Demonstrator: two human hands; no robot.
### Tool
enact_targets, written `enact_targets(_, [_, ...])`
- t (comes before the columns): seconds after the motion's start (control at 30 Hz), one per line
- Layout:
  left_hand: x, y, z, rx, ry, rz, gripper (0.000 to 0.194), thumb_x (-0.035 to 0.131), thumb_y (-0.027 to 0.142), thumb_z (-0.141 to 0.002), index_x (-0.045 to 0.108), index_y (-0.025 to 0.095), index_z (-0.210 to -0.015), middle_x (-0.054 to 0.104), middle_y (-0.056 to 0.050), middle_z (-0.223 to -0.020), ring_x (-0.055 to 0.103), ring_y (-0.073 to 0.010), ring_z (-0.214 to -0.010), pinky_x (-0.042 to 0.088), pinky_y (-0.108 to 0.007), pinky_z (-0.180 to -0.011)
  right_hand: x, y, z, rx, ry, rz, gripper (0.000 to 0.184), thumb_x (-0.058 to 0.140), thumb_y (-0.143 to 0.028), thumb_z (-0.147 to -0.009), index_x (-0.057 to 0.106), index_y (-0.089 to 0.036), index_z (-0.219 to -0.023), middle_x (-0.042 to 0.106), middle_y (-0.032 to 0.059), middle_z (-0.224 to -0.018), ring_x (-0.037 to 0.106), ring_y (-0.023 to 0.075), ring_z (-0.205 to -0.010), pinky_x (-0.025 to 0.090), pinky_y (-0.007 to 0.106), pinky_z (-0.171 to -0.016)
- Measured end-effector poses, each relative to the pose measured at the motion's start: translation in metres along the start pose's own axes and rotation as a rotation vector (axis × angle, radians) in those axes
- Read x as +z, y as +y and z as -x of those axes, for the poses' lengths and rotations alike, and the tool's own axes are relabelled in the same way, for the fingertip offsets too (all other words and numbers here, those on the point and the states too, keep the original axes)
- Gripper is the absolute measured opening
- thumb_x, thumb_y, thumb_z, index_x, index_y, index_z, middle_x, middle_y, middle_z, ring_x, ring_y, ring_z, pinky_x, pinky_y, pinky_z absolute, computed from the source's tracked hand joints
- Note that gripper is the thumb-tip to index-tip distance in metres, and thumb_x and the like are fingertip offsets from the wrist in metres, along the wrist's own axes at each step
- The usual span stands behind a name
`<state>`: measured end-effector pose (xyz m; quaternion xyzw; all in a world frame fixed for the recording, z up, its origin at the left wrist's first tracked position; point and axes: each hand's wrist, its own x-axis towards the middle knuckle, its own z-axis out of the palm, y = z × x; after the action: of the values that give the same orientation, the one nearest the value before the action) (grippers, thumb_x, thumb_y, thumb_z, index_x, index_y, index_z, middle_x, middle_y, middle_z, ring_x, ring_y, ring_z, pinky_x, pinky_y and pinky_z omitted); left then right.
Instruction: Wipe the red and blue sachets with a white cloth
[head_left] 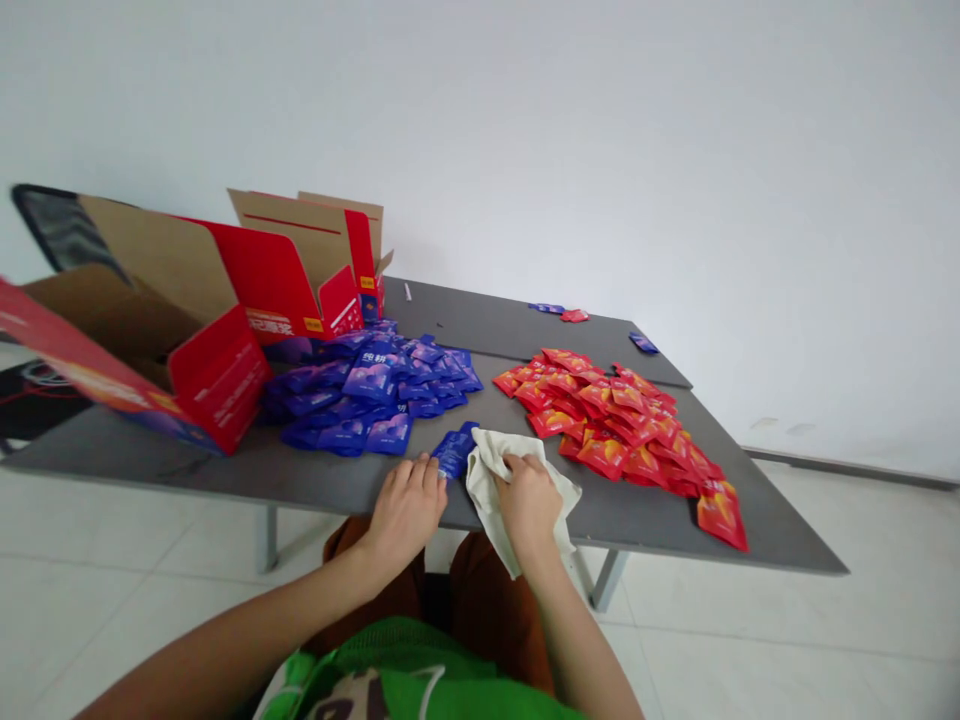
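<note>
Open lane here between blue packets [375,385] and red packets [615,415], cloth [486,500] plugging the near end, boxes [217,372] walling left!

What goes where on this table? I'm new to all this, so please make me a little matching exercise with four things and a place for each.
Things:
1. Pale cloth
2. Lone blue packet near the table's front edge
3. Big blue heap
4. Big red heap

Places:
A. Right beside the open boxes
B. At the fingertips of the left hand
C. To the right of the cloth
D. Under the right hand

Right pairs: 1-D, 2-B, 3-A, 4-C
</note>
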<state>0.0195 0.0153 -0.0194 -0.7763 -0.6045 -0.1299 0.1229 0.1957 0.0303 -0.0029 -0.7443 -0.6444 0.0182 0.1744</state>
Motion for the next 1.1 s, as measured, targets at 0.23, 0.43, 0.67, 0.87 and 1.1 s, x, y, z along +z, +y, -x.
enact_targets(0.23, [-0.023,0.015,0.001,-0.095,-0.073,-0.07,0.057,0.052,0.05,-0.088,0.057,0.002,-0.118,0.059,-0.017,-0.093,0.054,-0.0303,-0.088,0.043,-0.04,-0.072,0.002,0.002,0.002,-0.016,0.024,-0.006,0.019,0.056,-0.022,-0.088,0.067,-0.028,-0.103,0.061,0.0033,-0.093,0.056,0.0165,-0.088,0.032,0.023,-0.063])
enact_targets(0.43, [-0.018,0.028,-0.023,0.035,-0.204,-0.082,0.038,0.054,0.034,-0.088,0.064,0.0,-0.103,0.06,-0.02,-0.093,0.057,-0.0333,-0.091,0.046,-0.042,-0.073,0.004,0.004,-0.001,-0.004,0.033,-0.046,0.018,0.061,-0.022,-0.084,0.066,-0.029,-0.1,0.061,0.0008,-0.093,0.057,0.0175,-0.088,0.033,0.025,-0.064])
enact_targets(0.67, [-0.034,-0.019,-0.067,-0.208,-0.279,0.167,0.03,0.032,0.009,-0.092,0.057,0.006,-0.107,0.065,-0.015,-0.087,0.065,-0.0231,-0.082,0.048,-0.031,-0.072,0.003,0.005,-0.001,-0.013,0.031,-0.07,0.02,0.062,-0.019,-0.082,0.066,-0.03,-0.099,0.061,-0.0007,-0.093,0.057,0.0179,-0.089,0.034,0.026,-0.064])
enact_targets(0.87, [-0.076,-0.023,-0.136,-0.537,0.043,0.95,0.023,0.038,0.021,-0.094,0.048,0.015,-0.114,0.056,-0.001,-0.078,0.056,-0.0094,-0.052,0.051,-0.022,-0.054,0.0,0.002,-0.003,0.001,-0.018,-0.062,0.015,0.06,-0.02,-0.085,0.066,-0.028,-0.097,0.062,0.0009,-0.094,0.057,0.0185,-0.09,0.034,0.026,-0.064])
enact_targets(1.1, [-0.049,0.079,-0.23,-0.427,-0.1,1.226,0.022,0.036,0.012,-0.091,0.055,0.009,-0.1,0.06,-0.008,-0.082,0.058,-0.0119,-0.061,0.052,-0.026,-0.058,-0.001,0.002,-0.003,-0.005,-0.039,-0.066,0.016,0.054,-0.019,-0.089,0.065,-0.027,-0.098,0.062,0.002,-0.094,0.057,0.0197,-0.091,0.038,0.027,-0.067])
